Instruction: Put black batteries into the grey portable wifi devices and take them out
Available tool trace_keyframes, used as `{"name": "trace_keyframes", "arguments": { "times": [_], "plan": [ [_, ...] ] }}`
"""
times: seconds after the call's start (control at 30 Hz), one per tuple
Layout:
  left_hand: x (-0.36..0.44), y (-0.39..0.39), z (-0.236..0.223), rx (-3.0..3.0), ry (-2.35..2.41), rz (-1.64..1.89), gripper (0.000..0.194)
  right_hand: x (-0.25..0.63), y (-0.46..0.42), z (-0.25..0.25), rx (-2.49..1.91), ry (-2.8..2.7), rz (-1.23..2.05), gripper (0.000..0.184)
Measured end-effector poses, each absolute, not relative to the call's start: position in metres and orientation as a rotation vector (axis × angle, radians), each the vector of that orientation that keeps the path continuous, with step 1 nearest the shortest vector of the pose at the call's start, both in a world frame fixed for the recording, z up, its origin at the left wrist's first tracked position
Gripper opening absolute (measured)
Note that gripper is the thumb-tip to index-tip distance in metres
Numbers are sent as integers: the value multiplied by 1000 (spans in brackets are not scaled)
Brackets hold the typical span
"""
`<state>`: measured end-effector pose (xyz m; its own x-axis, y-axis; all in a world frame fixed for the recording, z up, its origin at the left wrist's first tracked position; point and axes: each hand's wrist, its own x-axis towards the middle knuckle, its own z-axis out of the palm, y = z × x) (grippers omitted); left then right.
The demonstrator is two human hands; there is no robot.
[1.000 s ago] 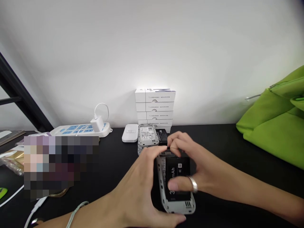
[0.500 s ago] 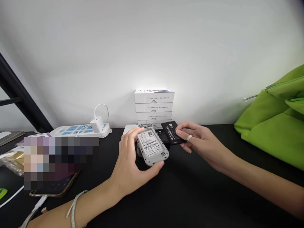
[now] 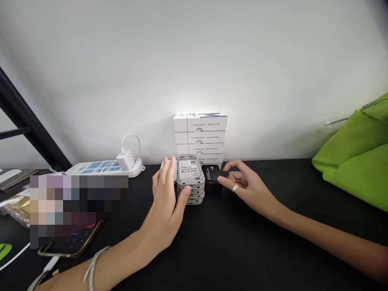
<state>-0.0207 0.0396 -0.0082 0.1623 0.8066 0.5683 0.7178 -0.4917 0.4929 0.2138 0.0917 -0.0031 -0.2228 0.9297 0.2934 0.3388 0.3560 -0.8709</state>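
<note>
A stack of several grey device housings stands on the black desk, the top one with its labelled battery bay facing up. My left hand is open at the stack's left, thumb at its front and fingers stretched along the side; I cannot tell whether it still touches. Right of the stack lies a pile of black batteries, the top one marked 3000mAh. My right hand is open beside them, thumb tip at the top battery's right edge and index finger raised apart. A white piece behind my left fingers is mostly hidden.
White boxes are stacked against the wall behind. At the left are a power strip with a white charger, a phone on a cable and a blurred-out area. A green bag rests at the right.
The grey housing my left hand held now sits on the stack, released. The battery from my right hand lies on the battery pile, and those fingers have come apart. The view has shifted slightly.
</note>
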Motion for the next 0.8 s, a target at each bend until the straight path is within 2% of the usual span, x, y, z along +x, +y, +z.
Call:
{"name": "trace_keyframes", "arguments": {
  "times": [0.03,0.1,0.17,0.23,0.37,0.53,0.8],
  "plan": [
    [-21,36,-6,2443,1437,1373,58,215,92,-4,-1115,-1693,896,31],
    [-19,30,-1,2742,1017,1514,39,218,94,-5,-1082,-1593,1014,43],
    [-16,25,2,2881,638,1206,19,220,98,-6,-1047,-1537,1117,51],
    [-12,23,5,2831,621,861,9,221,102,-8,-1042,-1518,1162,53],
    [-8,25,7,2603,890,474,13,219,102,-8,-1048,-1556,1167,49],
    [-7,24,9,2541,952,441,16,218,95,-2,-1102,-1619,1164,35],
    [-6,21,11,2551,954,450,16,217,98,-5,-1091,-1599,1150,38]
  ]
}}
